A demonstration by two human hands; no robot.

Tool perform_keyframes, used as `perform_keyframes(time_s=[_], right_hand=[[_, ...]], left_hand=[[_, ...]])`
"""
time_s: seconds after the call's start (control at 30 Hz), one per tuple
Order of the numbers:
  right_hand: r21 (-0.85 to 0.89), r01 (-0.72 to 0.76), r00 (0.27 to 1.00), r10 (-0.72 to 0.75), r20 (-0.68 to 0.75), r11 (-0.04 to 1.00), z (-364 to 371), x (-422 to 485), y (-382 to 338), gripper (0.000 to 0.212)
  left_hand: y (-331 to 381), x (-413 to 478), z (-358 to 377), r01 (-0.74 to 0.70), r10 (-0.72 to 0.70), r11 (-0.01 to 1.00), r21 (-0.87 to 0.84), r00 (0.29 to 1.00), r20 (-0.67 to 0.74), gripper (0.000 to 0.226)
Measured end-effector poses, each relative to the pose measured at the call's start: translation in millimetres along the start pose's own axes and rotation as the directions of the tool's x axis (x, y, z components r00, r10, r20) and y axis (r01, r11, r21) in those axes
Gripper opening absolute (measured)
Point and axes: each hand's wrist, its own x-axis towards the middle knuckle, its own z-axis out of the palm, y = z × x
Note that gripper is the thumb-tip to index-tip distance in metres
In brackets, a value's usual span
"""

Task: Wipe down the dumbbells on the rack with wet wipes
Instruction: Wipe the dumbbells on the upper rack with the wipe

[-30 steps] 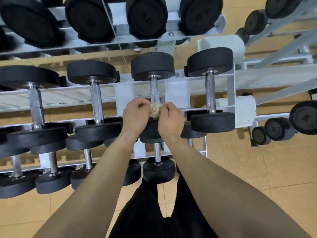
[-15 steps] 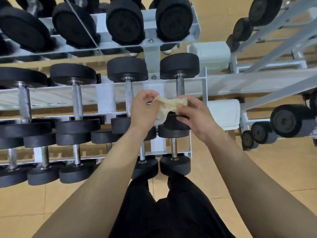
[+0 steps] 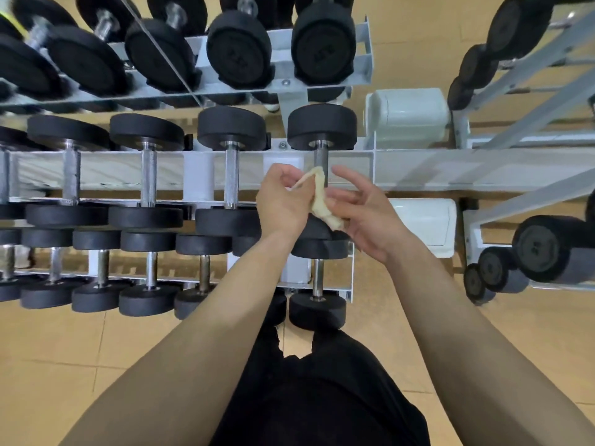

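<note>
The left hand (image 3: pixel 280 201) pinches the upper corner of the wet wipe (image 3: pixel 322 201) between thumb and curled fingers. The right hand (image 3: pixel 363 214) is opened, its fingers spread and nearly straight, and the lower end of the wipe lies against them. The wipe is held in the air between both hands, just in front of the handle of the end dumbbell (image 3: pixel 321 162) on the middle tier. I cannot tell if it touches the metal. It looks more as if the wipe is being rearranged than rubbed, so I judge the wiping is in a pause here. The wipe is pale yellowish, limp and twisted into a crumpled strip, which suggests it is already used. No dumbbell shows a wet or cleaner surface, so how many are done is not visible; many remain in view on the rack (image 3: pixel 418 169). The handles are bright metal with a rough knurled band, the heads are round, matte black and rubber-like. The rack is of pale painted metal beams, and it stands on a floor (image 3: pixel 483 333) of tan tiles.
</note>
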Motion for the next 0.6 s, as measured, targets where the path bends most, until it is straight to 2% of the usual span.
perform_keyframes(time_s=[0.1, 0.2, 0.27, 0.33, 0.4, 0.47, 0.53, 0.6], right_hand=[[-0.107, 0.042, 0.996, -0.050, -0.071, 0.993, -9, 3, 6, 0.034], [-0.153, 0.049, 0.979, -0.078, -0.190, 0.987, -19, 14, 8, 0.021], [-0.238, 0.042, 0.959, -0.105, -0.261, 0.970, -26, 28, 8, 0.017], [-0.414, 0.036, 0.928, -0.184, -0.324, 0.910, -32, 50, 8, 0.014], [-0.626, 0.065, 0.887, -0.332, -0.320, 0.777, -31, 78, 3, 0.010], [-0.805, 0.126, 0.860, -0.469, -0.203, 0.580, -28, 103, 1, 0.012], [-0.918, 0.182, 0.848, -0.530, -0.035, 0.353, -24, 131, 3, 0.019], [-0.958, 0.211, 0.843, -0.532, 0.077, 0.194, -26, 151, 14, 0.025]], left_hand=[[-2, -5, 9, 0.059, -0.054, 0.998, -0.026, 0.986, 0.158, 0.012], [-4, 0, 3, 0.201, -0.166, 0.978, -0.057, 0.915, 0.366, 0.019], [-11, 13, -5, 0.174, -0.181, 0.983, 0.051, 0.914, 0.364, 0.016], [-23, 32, -12, 0.071, -0.126, 0.977, 0.202, 0.954, 0.273, 0.019], [-33, 50, -10, 0.056, -0.124, 0.947, 0.316, 0.972, 0.198, 0.021], [-43, 57, 5, 0.089, -0.155, 0.926, 0.367, 0.975, 0.156, 0.025], [-54, 63, 28, 0.197, -0.237, 0.930, 0.309, 0.967, 0.097, 0.026], [-63, 64, 48, 0.384, -0.392, 0.908, 0.171, 0.920, 0.014, 0.022]])
